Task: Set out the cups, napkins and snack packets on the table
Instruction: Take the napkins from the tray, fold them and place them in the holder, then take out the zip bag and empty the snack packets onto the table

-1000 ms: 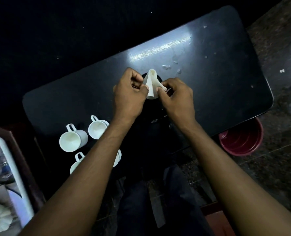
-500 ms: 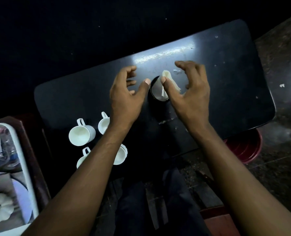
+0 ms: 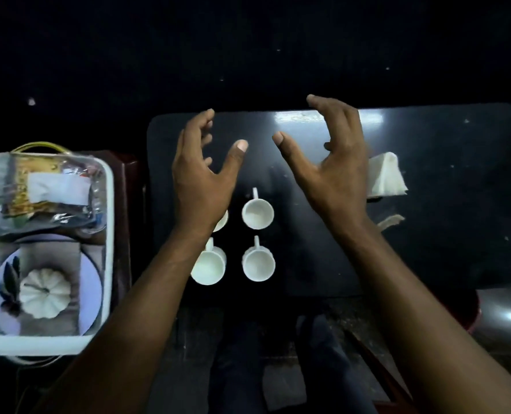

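Several white cups stand in a square on the black table (image 3: 445, 240): one at the back right (image 3: 257, 215), one at the front right (image 3: 258, 265), one at the front left (image 3: 208, 265), and one (image 3: 222, 221) mostly hidden under my left wrist. My left hand (image 3: 202, 177) hovers above the cups with fingers spread and empty. At the same height, my right hand (image 3: 330, 162) is also spread and empty. A folded white napkin (image 3: 385, 176) stands just right of my right hand. Snack packets (image 3: 42, 192) in clear wrap lie in the white tray (image 3: 108, 234) at the left.
The tray also holds a plate with a white pumpkin-shaped object (image 3: 45, 297) and rests on a dark red stand (image 3: 125, 210) beside the table. A scrap of paper (image 3: 393, 221) lies on the table. My legs (image 3: 278, 369) are below the table's near edge.
Both hands let go of the napkin and spread open. The view has swung left, so the cups now lie under my hands and the napkin sits to the right.
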